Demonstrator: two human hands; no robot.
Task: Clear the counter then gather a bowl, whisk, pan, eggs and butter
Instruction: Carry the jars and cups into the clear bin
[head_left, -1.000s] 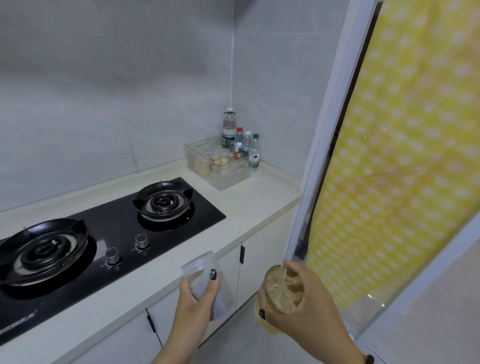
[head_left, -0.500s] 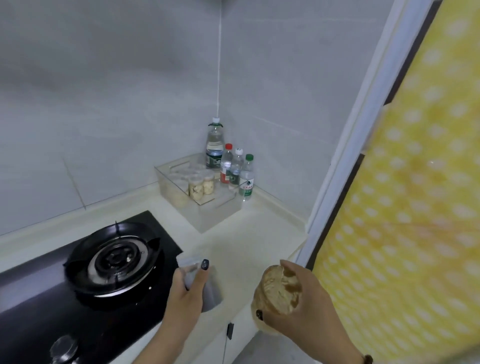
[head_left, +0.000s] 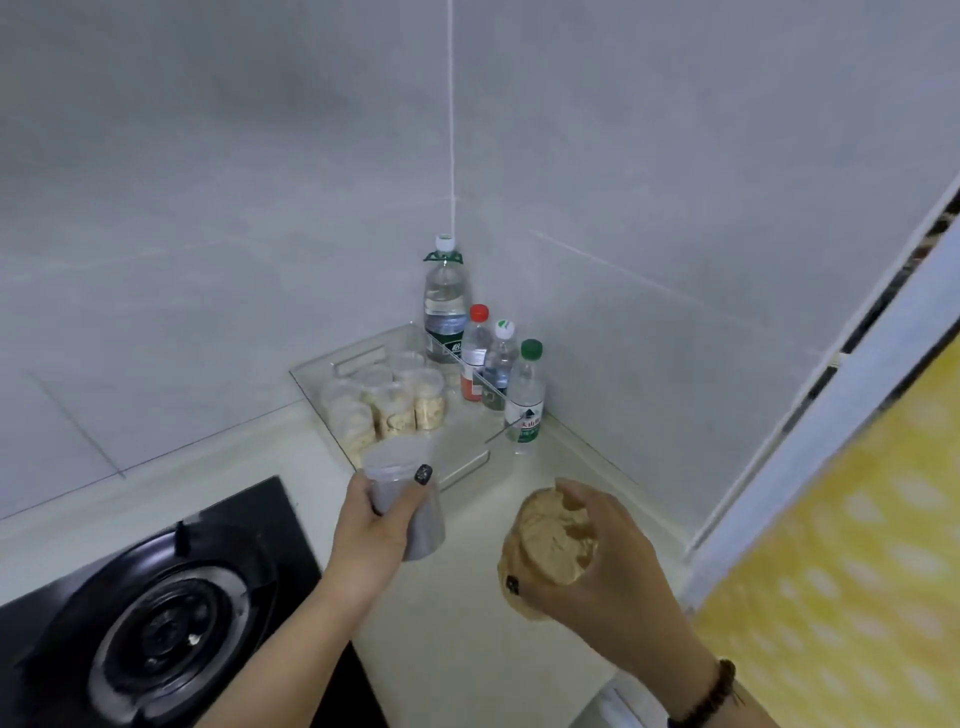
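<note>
My left hand (head_left: 371, 525) grips a clear plastic jar with dark contents (head_left: 410, 499), held above the pale counter (head_left: 467, 597) just in front of a clear bin (head_left: 467, 462). My right hand (head_left: 592, 561) grips a second clear jar filled with tan powder (head_left: 550, 540), held over the counter's right end. The clear bin stands in the corner and holds several similar jars with pale contents (head_left: 395, 405). No bowl, whisk, pan, eggs or butter are in view.
Several water bottles (head_left: 498, 364) stand in the corner beside and behind the bin. A black gas hob with a burner (head_left: 161, 623) lies at the lower left. A yellow dotted curtain (head_left: 852, 545) and white door frame (head_left: 831, 374) bound the right.
The view has moved closer to the corner. Both hands have carried their jars forward towards the clear bin; the left jar is now near its front edge.
</note>
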